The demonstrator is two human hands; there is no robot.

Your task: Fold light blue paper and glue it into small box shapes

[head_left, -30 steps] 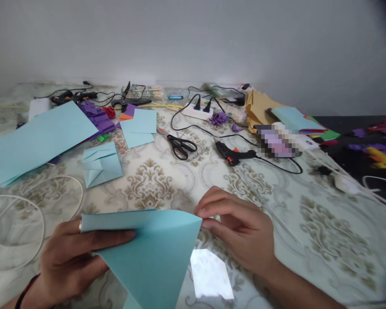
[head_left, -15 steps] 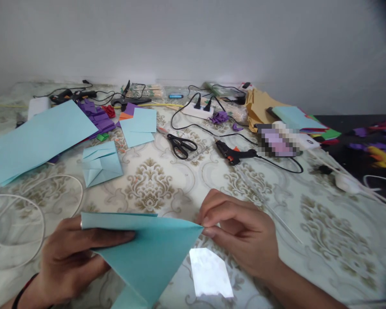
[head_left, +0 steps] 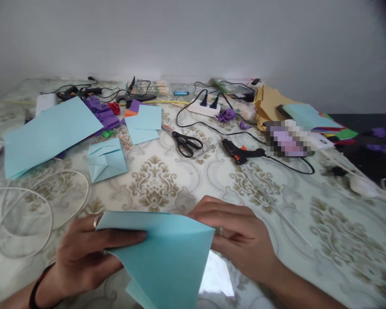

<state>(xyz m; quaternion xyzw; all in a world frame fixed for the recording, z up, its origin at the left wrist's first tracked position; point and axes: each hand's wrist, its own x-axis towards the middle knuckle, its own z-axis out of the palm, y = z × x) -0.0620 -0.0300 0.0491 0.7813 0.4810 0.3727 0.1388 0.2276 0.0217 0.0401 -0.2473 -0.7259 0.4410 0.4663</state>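
A partly folded sheet of light blue paper is held up above the near part of the table. My left hand is closed on its left side, with a finger lying across the front and a ring showing. At the paper's upper right corner, my right hand grips the edge; its fingertips are partly hidden behind the sheet. Farther off lies a folded light blue paper piece, flat on the table. Beyond the hands rest black-handled scissors and a black glue gun.
Large blue sheets lie at the left, near a looped white cable. Smaller blue squares, purple paper strips and a white power strip sit farther back. A clear glue stick lies at the right.
Both hands and the paper have shifted slightly right in view. The paper's right corner has tilted, and my right fingers have slid further behind its top edge.
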